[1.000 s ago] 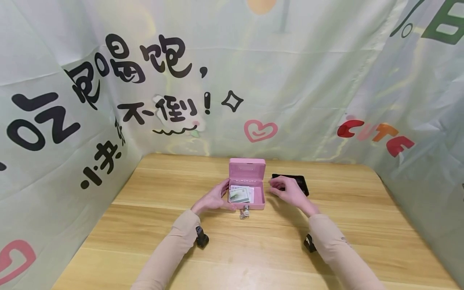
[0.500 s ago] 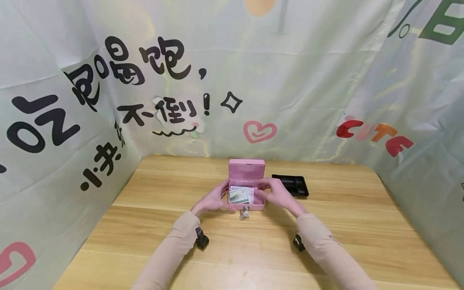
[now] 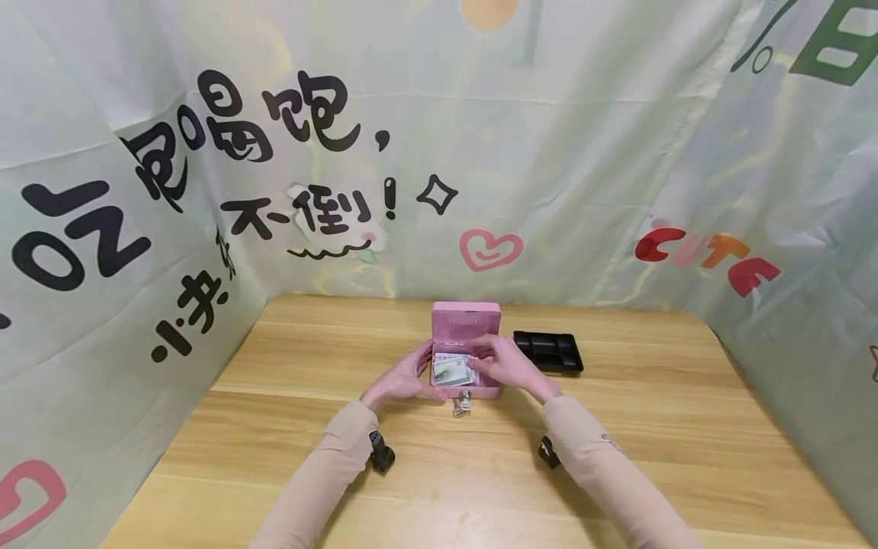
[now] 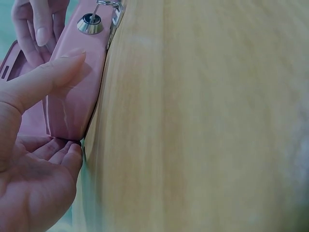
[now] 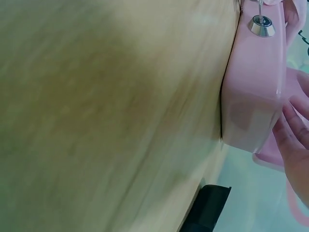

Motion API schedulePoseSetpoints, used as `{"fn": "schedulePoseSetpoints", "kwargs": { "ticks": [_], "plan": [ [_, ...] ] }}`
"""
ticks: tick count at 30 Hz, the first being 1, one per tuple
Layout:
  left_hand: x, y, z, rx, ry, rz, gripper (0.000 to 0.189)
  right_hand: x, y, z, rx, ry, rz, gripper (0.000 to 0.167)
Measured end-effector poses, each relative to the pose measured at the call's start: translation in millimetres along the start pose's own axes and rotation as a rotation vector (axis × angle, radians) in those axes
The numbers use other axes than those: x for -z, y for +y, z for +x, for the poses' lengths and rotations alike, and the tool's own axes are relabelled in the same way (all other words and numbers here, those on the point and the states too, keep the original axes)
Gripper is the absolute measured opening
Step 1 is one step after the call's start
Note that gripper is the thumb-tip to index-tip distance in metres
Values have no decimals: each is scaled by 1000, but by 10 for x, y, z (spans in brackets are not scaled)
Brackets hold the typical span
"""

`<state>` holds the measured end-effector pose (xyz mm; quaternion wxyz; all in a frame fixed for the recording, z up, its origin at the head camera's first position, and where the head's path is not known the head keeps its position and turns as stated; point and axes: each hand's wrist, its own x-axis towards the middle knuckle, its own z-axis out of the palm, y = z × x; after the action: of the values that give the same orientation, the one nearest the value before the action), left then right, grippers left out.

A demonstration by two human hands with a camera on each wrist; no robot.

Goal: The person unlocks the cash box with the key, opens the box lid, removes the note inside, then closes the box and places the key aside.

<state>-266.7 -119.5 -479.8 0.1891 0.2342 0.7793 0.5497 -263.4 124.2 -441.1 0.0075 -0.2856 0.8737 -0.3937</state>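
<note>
Since the frame of one second ago, the right hand [image 3: 507,363] has shifted leftward from the black tray [image 3: 549,351] to the interior of the pink box [image 3: 484,393]; the left hand [image 3: 405,377] keeps its place.

The box sits at the centre of the head frame, slightly below mid-height: smooth, glossy, rectangular, with rounded corners and its hinged lid [image 3: 458,323] raised at the rear. Flat printed paper notes [image 3: 453,371] overlap inside, towards the left. A conical, bright metal lock [image 4: 90,25] is set in the front face, with silvery keys [image 3: 462,409] hanging at it.

The left hand grips the box's left front corner, thumb flat along the front. The right hand is loosely bent over the right half, fingers apart; contact with the notes cannot be determined.

Right of centre lies the tray, shallow, dark and divided into compartments. The tabletop [image 3: 439,480] fills the lower frame with pale, straight wood grain. Creased, printed fabric [image 3: 562,152] hangs across the upper frame.
</note>
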Motion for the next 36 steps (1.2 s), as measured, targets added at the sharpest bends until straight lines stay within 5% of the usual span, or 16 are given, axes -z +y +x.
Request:
{"fn": "schedulePoseSetpoints", "kwargs": {
  "ticks": [36],
  "plan": [
    [-9,-21,7,25,12,-5,117,-95,30,149,-1,-25,6,28]
  ]
}}
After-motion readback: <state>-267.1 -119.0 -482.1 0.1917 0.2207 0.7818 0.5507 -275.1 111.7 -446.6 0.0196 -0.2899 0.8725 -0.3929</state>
